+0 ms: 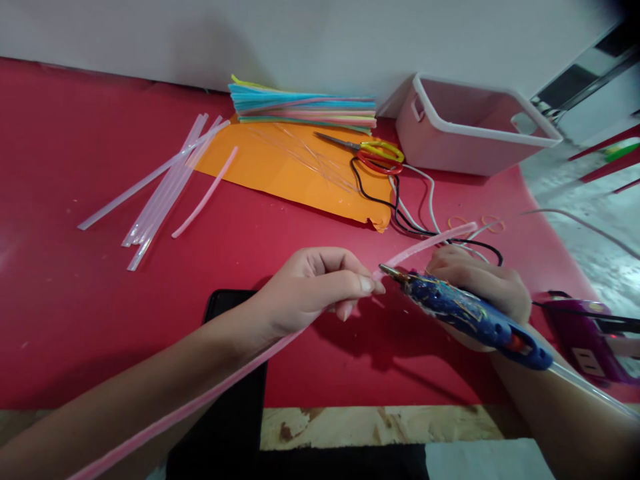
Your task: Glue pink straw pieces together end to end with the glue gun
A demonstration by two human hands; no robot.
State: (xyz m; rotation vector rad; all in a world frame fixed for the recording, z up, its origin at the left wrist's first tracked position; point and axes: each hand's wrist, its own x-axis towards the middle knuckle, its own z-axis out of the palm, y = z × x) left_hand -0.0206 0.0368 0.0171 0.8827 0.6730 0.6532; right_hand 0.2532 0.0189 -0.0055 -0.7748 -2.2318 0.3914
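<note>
My left hand (325, 287) pinches a long pink pipe cleaner (200, 400) between thumb and fingers. One end of it runs back under my left forearm toward the lower left; a pink length also extends up to the right past my fingertips. Wrapped around the handle of a blue glue gun (465, 310) is my right hand (485, 287). The gun's metal nozzle points left and touches or nearly touches the pink stem beside my left fingertips. A clear glue stick (590, 388) sticks out of the gun's rear end.
Several clear glue sticks (160, 187) and a short pink pipe cleaner (206, 193) lie at left. Behind are a bundle of coloured pipe cleaners (300, 107), orange paper (295, 180), scissors (375, 152), cords and a pink bin (450, 143). A purple power strip (580, 333) sits right; a black phone-like slab (230, 387) lies in front.
</note>
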